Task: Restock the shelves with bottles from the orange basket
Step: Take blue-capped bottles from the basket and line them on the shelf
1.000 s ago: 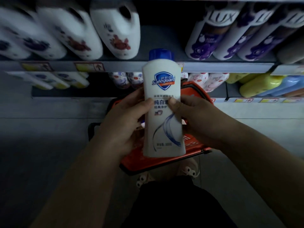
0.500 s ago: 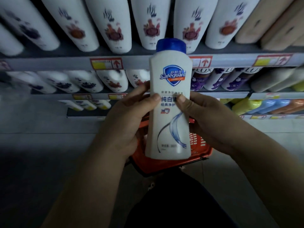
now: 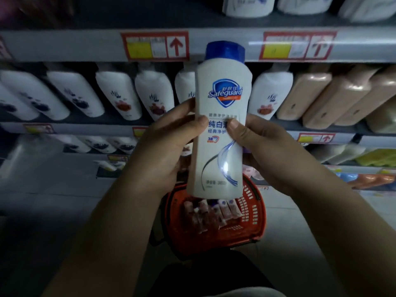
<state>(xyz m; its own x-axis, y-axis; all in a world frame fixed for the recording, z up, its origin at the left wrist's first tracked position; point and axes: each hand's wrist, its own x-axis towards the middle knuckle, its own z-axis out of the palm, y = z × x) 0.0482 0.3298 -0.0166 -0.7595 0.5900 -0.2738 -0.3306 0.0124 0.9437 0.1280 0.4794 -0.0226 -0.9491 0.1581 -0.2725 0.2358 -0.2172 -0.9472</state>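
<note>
White plastic under a blue cap [image 3: 225, 51], the bottle [image 3: 217, 133] stands upright in mid-air in front of the shelves, above the orange basket [image 3: 252, 221] on the floor. Its label shows a blue shield with "Safeguard" in white and "舒肤佳" above it. Lower down come the blue characters "纯白清", partly covered, then "经典净护". The small print near the base is too blurred to read. The left hand [image 3: 162, 151] and right hand [image 3: 270, 151] grip it from either side, fingers curled behind and both thumbs pressed on the front of the label. On the shelf edge [image 3: 85, 43] behind the cap sit two red-bordered price tags [image 3: 154, 46], each with a yellow patch and a red up-arrow, their print unreadable. White bottles [image 3: 120, 97] with dark and reddish flower prints line the shelf below, beside tan bottles [image 3: 317, 97]. Compared with half a second ago the grip is unchanged, but the bottle is raised to a higher shelf, the purple LUX bottles have left the view, and the basket shows small packets [image 3: 210, 213] inside.
</note>
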